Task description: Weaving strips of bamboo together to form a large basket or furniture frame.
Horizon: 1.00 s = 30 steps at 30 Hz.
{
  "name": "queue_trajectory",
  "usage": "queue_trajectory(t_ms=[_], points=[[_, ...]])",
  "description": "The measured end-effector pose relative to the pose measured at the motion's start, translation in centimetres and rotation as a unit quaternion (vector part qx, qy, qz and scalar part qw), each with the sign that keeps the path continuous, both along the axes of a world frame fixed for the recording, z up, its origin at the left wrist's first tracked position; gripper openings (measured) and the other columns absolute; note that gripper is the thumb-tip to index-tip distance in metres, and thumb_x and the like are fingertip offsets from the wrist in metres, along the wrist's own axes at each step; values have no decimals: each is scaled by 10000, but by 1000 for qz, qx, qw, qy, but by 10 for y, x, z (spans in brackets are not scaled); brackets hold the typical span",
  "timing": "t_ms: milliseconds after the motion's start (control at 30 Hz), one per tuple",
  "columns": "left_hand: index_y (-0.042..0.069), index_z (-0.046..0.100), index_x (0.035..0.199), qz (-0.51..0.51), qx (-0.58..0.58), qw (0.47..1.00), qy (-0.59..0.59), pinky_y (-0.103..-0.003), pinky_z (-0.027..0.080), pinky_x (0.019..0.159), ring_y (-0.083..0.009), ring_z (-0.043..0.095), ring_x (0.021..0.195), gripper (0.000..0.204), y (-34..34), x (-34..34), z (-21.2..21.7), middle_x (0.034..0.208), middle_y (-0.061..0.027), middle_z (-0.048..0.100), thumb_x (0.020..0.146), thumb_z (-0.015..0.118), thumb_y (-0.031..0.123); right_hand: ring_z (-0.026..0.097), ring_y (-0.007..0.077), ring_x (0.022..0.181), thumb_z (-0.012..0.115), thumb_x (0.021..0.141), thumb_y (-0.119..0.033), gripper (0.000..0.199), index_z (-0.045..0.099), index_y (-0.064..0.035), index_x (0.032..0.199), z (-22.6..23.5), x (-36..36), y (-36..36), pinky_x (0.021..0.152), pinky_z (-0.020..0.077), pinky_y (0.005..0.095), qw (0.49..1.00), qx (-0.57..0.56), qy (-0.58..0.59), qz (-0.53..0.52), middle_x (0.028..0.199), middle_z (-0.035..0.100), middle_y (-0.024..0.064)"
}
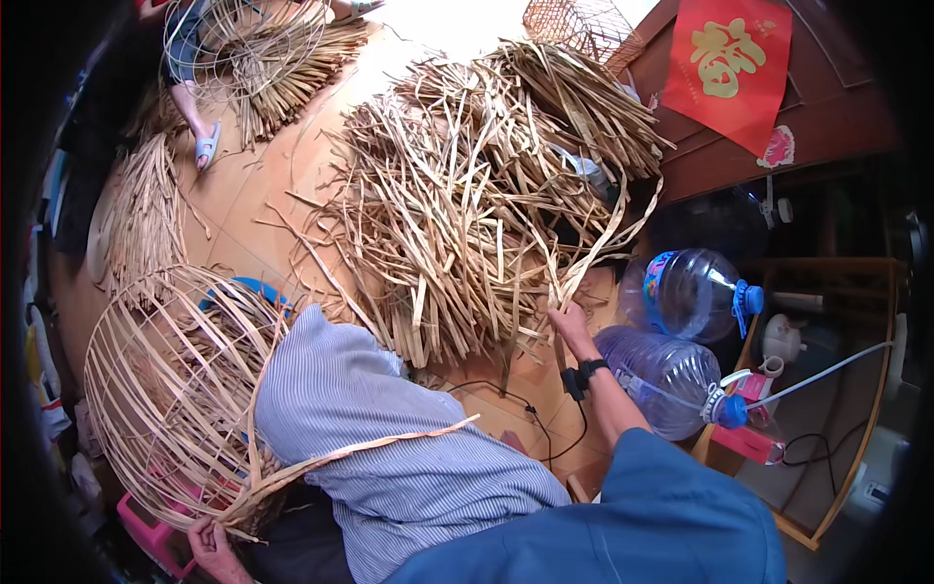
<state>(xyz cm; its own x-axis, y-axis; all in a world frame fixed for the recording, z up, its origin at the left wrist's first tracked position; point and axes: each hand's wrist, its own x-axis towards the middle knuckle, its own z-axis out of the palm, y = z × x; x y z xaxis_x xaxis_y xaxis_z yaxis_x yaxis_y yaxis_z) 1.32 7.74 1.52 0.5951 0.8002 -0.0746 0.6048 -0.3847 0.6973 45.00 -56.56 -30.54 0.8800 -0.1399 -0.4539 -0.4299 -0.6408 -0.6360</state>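
My left hand [214,547] is closed at the lower end of a round, half-woven basket [170,360], pinching its braided rim. The basket leans at my left, with open ribs of pale cane-like strips. From its rim a twisted strand [379,443] runs over my striped cloth-covered lap [331,389], its loose tip pointing right. Out to the right, my right hand [574,328] is closed on a few long dried plant strips [595,255]. They trail up beside a big heap of dried plant stalks [438,224] on the floor.
Two large clear water bottles [666,375] lie right of my right forearm, before a wood-framed cabinet [827,409]. A dark cable [530,409] crosses the tiles. Another person's leg [190,107] and more stalk bundles [146,214] are far left. A pink stool [146,530] stands under the basket.
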Motion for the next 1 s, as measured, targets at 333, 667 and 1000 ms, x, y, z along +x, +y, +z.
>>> queue_trajectory(t_ms=[333,667,1000], points=[[-4,591,1108,20,-20,999,-19,-232,491,853,-107,615,921,224,-8,7,-6,1015,-49,625,910,636,-98,626,132,825,572,852,-128,392,589,13,1218,182,14,32,775,519,275,956,291,-25,-40,941,671,63],[11,623,1052,32,2,999,-36,-193,458,755,-64,574,826,147,-49,28,4,905,0,595,922,639,-55,682,201,947,574,942,-188,321,602,-29,1220,286,79,83,822,567,335,828,534,-155,66,985,693,109],[1,639,1039,47,22,996,-67,-223,482,740,-87,584,805,159,-59,37,6,895,-21,629,897,660,-69,694,258,802,461,1068,-325,319,610,-49,1133,34,58,126,686,600,411,895,379,189,-140,974,698,103]])
